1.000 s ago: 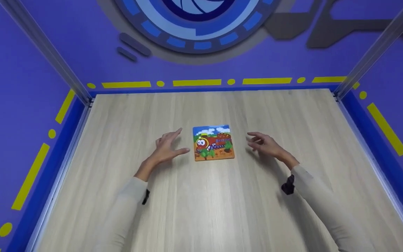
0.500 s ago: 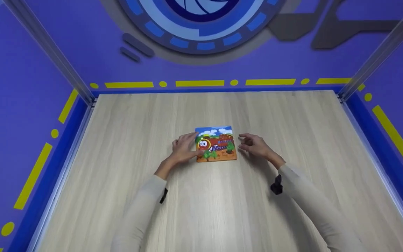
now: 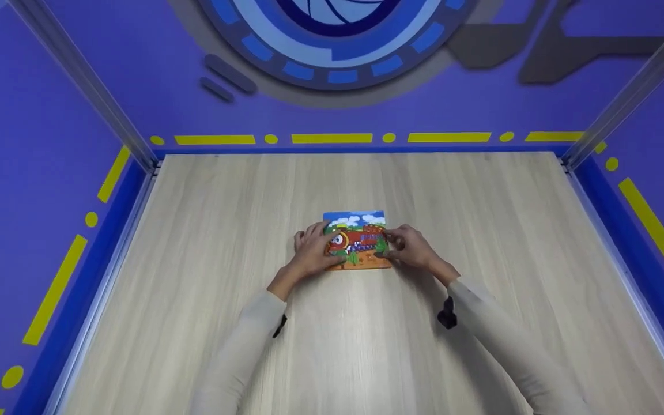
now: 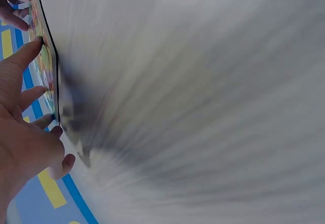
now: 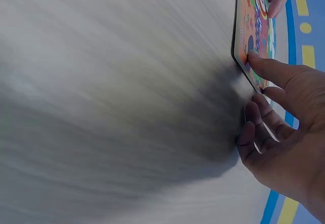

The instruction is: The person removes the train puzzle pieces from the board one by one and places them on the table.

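A square picture puzzle (image 3: 361, 260) with a cartoon train on it lies flat on the wooden table. My left hand (image 3: 312, 252) rests over its left side, thumb and forefinger touching the picture with fingers fairly straight. At the opposite side, my right hand (image 3: 412, 248) pinches the puzzle's right edge, its thumb on the face and forefinger by the rim. In the right wrist view the puzzle (image 5: 245, 18) shows its thin edge, and the other fingers of my right hand (image 5: 289, 112) curl beside it. The left wrist view shows my left hand (image 4: 25, 127) against the puzzle (image 4: 48, 56).
The pale wooden table (image 3: 332, 357) carries the puzzle near its middle. Blue walls with yellow dashes (image 3: 332, 138) enclose it at the back and sides. A metal post (image 3: 87, 86) rises at the back left corner, another (image 3: 626, 92) at the back right.
Both hands have moved inward from either side of the puzzle. The left thumb and fingers have come onto its picture, and the right thumb and forefinger have closed on its right edge.
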A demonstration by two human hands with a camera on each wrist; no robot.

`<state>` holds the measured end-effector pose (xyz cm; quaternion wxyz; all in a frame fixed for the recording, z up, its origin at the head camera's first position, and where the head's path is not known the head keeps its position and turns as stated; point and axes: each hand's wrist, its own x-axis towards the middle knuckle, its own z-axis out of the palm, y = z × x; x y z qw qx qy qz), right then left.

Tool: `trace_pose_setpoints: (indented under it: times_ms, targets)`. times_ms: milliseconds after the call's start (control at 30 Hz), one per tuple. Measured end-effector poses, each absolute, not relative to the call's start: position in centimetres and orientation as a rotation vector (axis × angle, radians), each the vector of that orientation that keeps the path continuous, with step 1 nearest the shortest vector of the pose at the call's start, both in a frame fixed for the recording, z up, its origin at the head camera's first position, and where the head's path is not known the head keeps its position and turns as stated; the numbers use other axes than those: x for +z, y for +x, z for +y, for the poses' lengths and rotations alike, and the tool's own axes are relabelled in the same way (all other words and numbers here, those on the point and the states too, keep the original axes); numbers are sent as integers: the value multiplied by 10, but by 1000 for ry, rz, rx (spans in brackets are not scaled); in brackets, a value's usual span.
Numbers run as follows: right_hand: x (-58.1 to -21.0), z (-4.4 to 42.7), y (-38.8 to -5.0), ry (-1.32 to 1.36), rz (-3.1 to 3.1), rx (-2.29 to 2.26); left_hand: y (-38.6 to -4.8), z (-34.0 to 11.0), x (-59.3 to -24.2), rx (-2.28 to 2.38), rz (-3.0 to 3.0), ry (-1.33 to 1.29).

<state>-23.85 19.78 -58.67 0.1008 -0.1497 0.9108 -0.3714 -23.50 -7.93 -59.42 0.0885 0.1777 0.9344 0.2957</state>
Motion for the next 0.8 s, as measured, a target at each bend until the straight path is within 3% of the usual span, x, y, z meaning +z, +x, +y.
trace_pose_setpoints:
  times_ms: [233, 433, 800]
  targets:
    - [-588, 193, -231, -440, 2695, -1017, -229, -80, -588, 844, 2818, 538]
    - [-586, 194, -231, -442, 2712, -995, -232, -56, -589, 988, 2879, 461]
    - [-581, 195, -239, -476, 2719, -980, -240, -22, -605, 788, 3035, 197]
